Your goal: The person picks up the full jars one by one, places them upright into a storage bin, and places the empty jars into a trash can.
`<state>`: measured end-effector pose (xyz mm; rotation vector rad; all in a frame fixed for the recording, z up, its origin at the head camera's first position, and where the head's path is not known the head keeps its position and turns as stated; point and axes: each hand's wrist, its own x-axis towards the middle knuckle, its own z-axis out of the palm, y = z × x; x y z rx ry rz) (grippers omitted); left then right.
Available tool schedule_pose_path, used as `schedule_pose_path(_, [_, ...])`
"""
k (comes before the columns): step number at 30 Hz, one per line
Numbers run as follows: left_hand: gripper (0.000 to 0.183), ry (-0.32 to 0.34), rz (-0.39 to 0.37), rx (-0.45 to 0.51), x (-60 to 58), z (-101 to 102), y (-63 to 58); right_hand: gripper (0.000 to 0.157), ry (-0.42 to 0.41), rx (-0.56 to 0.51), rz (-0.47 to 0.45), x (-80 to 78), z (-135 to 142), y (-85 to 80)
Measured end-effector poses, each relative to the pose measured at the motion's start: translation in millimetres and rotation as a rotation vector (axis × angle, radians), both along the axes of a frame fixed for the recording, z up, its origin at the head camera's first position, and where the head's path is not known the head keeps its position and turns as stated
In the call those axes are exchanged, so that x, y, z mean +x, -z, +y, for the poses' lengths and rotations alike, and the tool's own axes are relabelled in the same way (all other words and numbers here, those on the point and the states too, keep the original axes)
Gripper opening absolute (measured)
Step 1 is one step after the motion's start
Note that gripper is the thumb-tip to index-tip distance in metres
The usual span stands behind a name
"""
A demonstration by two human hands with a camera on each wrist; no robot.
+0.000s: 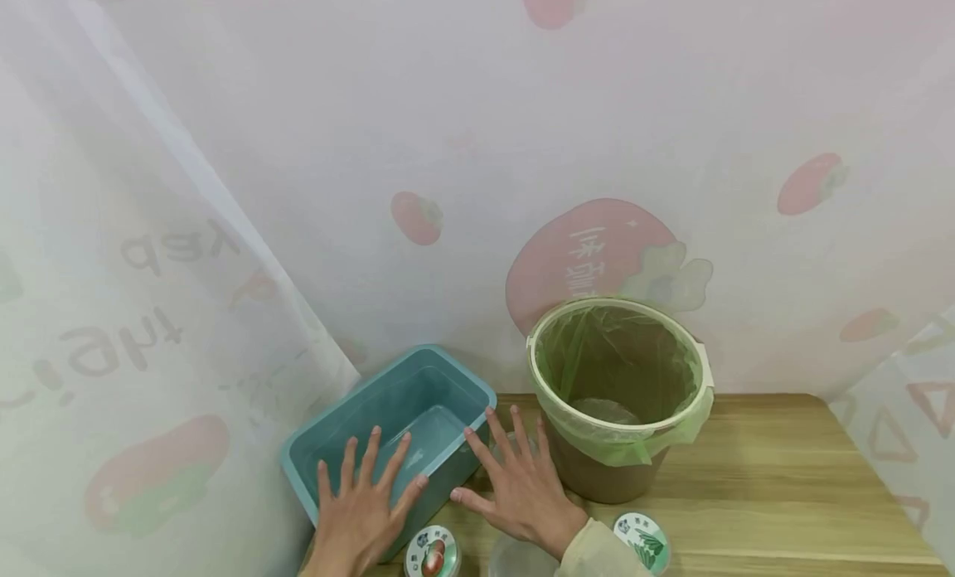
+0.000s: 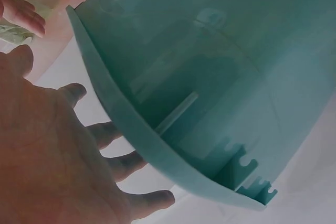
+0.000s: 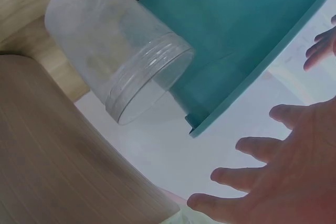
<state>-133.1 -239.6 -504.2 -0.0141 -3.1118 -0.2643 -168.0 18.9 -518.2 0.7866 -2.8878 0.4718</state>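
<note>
My left hand, fingers spread and straight, is over the near side of a blue-green plastic tub. In the left wrist view the fingers overlap the tub's rim; contact cannot be told. My right hand is also spread, palm down, between the tub and a brown trash can. Neither hand holds anything. Beneath the right hand, a clear open-mouthed jar stands between tub and can, mostly hidden in the head view.
A pale green bag lines the trash can. Near the front are a round lid with a red picture, a translucent round piece and a lid with green leaves. Printed curtains enclose the wooden table.
</note>
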Motion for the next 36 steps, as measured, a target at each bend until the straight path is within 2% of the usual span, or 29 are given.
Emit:
schedule_pose_path(9, [0.078, 0.019, 0.025, 0.005, 2.5, -2, -3.2, 0.086, -0.011, 0.018, 0.035, 3.7, 2, 1.3])
schedule_pose_path(17, [0.075, 0.013, 0.017, 0.014, 10.6, -4, -4.5, 0.086, 0.009, 0.021, -0.013, 13.4, 9, 2.9])
schedule_pose_path(25, [0.071, 0.004, 0.055, -0.049, 21.3, -10, -1.5, 0.081, 0.029, 0.025, 0.079, 23.6, 17, 12.7])
schedule_pose_path(29, [0.070, 0.002, 0.074, -0.091, 26.7, -14, 3.7, 0.078, 0.029, 0.015, 0.107, 28.4, 21, 15.4])
schedule_pose_path(36, [0.068, -0.011, 0.170, -0.142, 38.3, -22, 18.4, 0.075, 0.041, 0.012, 0.161, 32.7, 30, 21.7])
